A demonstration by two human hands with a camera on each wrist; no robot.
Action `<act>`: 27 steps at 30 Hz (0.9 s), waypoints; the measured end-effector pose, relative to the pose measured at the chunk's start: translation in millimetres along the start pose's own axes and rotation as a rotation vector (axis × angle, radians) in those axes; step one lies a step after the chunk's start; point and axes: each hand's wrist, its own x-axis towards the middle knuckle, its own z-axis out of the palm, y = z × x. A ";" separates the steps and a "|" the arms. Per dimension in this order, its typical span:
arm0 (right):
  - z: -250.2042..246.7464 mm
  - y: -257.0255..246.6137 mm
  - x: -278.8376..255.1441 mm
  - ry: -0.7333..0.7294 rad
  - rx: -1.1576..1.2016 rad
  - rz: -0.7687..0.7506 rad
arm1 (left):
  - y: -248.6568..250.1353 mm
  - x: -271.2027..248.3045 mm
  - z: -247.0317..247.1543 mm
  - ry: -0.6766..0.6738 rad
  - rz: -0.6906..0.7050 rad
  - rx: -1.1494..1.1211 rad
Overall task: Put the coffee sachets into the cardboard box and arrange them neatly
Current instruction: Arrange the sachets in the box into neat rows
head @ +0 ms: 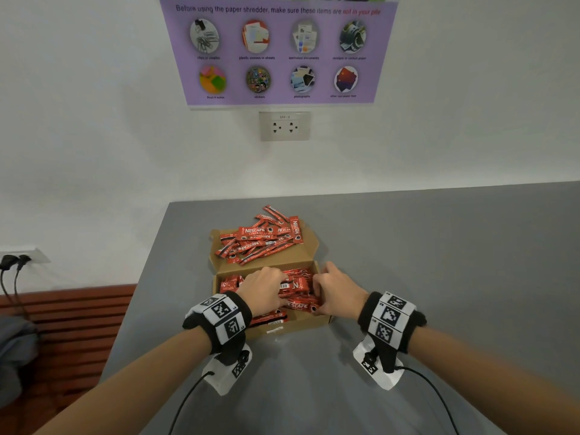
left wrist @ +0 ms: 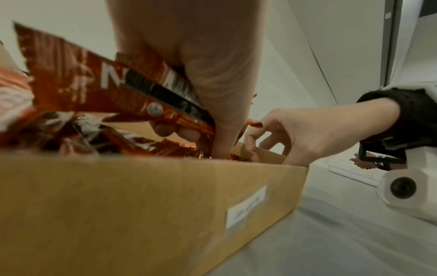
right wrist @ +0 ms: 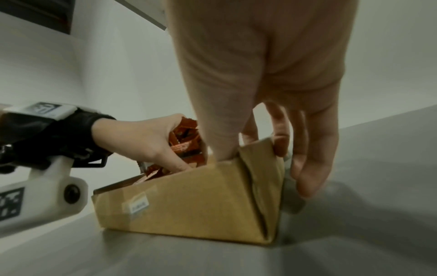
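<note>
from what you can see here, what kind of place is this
Probably an office utility or copy room. A wall poster lists items to keep out of a paper shredder, a double power socket sits under it, and the work surface is a plain grey counter.

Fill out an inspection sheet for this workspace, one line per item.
Surface: grey table, set against a white wall.
Job's things: open cardboard box partly filled with red coffee sachets; a loose pile of sachets lies on its opened lid.
Clutter: nothing seen.
Hands: left hand grips sachets inside the box; right hand grips the box's right wall, thumb inside, fingers outside.
Cables: black leads run from both wrist cameras; two plugs in a wall socket at left.
Surroundings: purple shredder poster, wall socket, wooden slats at left.
</note>
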 end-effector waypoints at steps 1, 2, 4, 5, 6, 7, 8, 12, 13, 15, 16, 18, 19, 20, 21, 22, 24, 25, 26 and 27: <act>0.7 -1.6 1.3 0.006 0.020 0.011 | 0.2 -0.3 -0.3 0.002 -0.004 -0.005; 2.1 -2.6 2.8 0.022 0.041 0.022 | 0.3 -0.5 -0.8 0.003 -0.008 -0.010; 5.7 -2.8 4.4 0.060 0.073 0.043 | 0.2 -0.6 -1.1 0.001 -0.014 -0.018; 8.0 -2.7 4.4 0.077 0.087 0.042 | 0.5 -0.8 -0.9 -0.003 -0.014 -0.019; 9.9 -2.8 3.9 0.094 0.104 0.035 | 1.4 -1.2 -1.2 -0.009 -0.015 -0.017; 11.4 -3.1 3.2 0.105 0.113 0.030 | 2.3 -1.5 -1.0 -0.016 -0.014 -0.013; 13.1 -3.0 3.1 0.115 0.117 0.024 | 3.2 -1.7 -0.9 -0.021 -0.013 -0.006; 15.4 -3.5 3.8 0.126 0.092 0.030 | 6.4 0.0 -1.1 -0.033 -0.050 0.001; 14.9 -4.0 4.0 0.125 0.080 0.034 | 6.7 0.3 -1.6 -0.034 -0.070 -0.011; 13.7 -4.7 4.4 0.117 0.055 0.034 | 6.9 0.4 -1.3 -0.026 -0.090 -0.032; 12.7 -5.5 4.1 0.111 0.041 0.031 | 7.1 0.1 -0.7 -0.021 -0.088 -0.035; 10.9 -6.7 3.2 0.096 0.020 0.028 | 7.0 -0.8 0.3 -0.018 -0.078 -0.038; 10.4 -7.3 2.6 0.086 0.011 0.030 | 6.7 -1.2 0.2 -0.020 -0.075 -0.040; 10.3 -8.1 2.3 0.073 0.000 0.034 | 6.6 -1.8 -0.5 -0.019 -0.071 -0.047; 10.1 -9.0 1.5 0.065 -0.013 0.031 | 6.5 -2.3 -1.4 -0.019 -0.071 -0.054; 9.7 -10.2 0.8 0.059 -0.036 0.032 | 6.5 -2.7 -2.2 -0.019 -0.071 -0.055; 8.4 -12.6 -0.6 0.051 -0.079 0.040 | 6.7 -3.4 -3.3 -0.028 -0.074 -0.045; 8.4 -13.1 -0.8 0.047 -0.094 0.046 | 6.7 -3.4 -3.2 -0.033 -0.076 -0.041; 8.6 -13.0 -0.3 0.044 -0.103 0.055 | 6.3 -3.4 -3.0 -0.037 -0.077 -0.040; 8.6 -13.3 -0.3 0.047 -0.110 0.059 | 5.9 -3.3 -2.8 -0.041 -0.079 -0.043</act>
